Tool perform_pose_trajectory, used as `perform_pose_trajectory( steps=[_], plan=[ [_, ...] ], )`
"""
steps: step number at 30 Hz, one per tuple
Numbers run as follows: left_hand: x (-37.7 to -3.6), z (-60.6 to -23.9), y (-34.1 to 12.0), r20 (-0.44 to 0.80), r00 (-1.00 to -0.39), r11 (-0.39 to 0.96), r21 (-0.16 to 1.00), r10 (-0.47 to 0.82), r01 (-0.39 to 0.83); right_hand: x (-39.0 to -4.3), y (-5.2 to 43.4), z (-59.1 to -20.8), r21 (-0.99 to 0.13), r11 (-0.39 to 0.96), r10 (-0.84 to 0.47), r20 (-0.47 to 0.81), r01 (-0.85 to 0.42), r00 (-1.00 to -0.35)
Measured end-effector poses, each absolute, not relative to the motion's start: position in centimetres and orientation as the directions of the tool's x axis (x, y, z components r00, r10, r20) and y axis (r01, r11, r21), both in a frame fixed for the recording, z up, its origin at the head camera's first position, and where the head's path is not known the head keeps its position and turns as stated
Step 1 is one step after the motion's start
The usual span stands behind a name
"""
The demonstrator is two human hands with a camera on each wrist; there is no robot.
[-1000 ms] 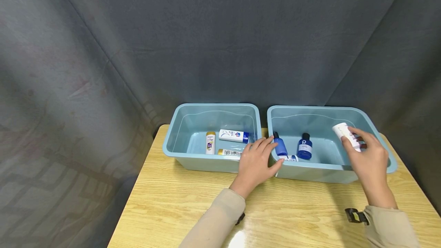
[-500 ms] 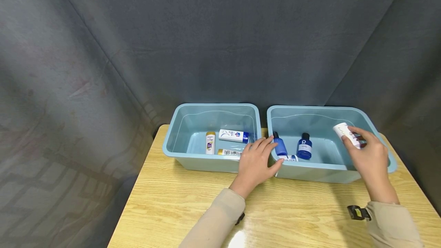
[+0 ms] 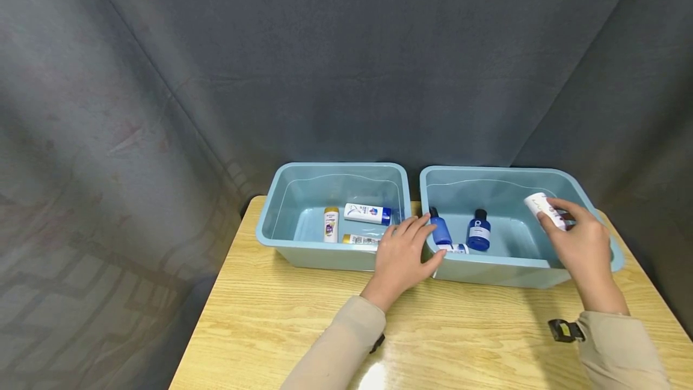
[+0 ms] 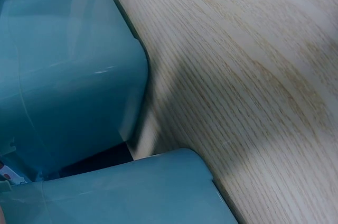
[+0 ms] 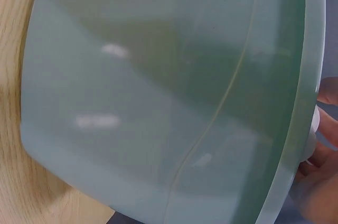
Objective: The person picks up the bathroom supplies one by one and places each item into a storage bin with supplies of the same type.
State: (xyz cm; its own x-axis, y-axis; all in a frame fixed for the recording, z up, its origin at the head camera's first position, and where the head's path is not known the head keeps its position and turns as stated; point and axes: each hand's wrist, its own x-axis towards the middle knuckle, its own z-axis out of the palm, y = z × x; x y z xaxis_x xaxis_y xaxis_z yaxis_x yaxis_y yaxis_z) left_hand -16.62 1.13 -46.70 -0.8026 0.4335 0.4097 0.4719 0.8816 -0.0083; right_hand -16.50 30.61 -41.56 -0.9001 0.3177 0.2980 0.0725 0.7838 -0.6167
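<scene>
Two pale blue, round-cornered plastic tubs sit side by side on the yellow wood-grain table (image 3: 303, 318) in the lower middle of the head view: the left tub (image 3: 281, 209) and the right tub (image 3: 579, 188), both smooth and slightly glossy. A wrinkled dark grey cloth backdrop (image 3: 346, 59) fills the upper frame.

At the right of the head view, the person's right hand (image 3: 582, 245) is raised over the right tub's right end, thumb and fingers curled round a white cylindrical bottle (image 3: 541, 206) that tilts up and to the left, its flat end pointing to the upper left. Its printed label is too small to read. The bottle is above the tub's inside, clear of the floor.

Near the frame's centre, the left hand (image 3: 403, 254) lies flat with straight, slightly spread fingers across the gap where the two tubs meet, its fingertips on the rims. It holds nothing.

On the right tub's floor, a bright blue bottle with a dark cap (image 3: 440, 229) leans at the left wall, a darker blue round-shouldered bottle (image 3: 479, 232) stands upright near it, and what may be a small white tube (image 3: 455, 248) lies at their feet. In the left tub lie a white bottle with a yellow cap (image 3: 331, 224), a white bottle with a blue end (image 3: 368, 213) and a slim white-labelled tube (image 3: 361, 239).
</scene>
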Motion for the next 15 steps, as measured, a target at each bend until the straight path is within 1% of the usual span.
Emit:
perform_pose_trajectory(
  steps=[15],
  plan=[
    [-16.64,-46.79,1.12,0.420,-0.796,0.881,-0.018,0.437,0.473,-16.95,31.18,-42.25,-0.598,0.798,0.269,0.232,0.081,-0.935]
  ],
)
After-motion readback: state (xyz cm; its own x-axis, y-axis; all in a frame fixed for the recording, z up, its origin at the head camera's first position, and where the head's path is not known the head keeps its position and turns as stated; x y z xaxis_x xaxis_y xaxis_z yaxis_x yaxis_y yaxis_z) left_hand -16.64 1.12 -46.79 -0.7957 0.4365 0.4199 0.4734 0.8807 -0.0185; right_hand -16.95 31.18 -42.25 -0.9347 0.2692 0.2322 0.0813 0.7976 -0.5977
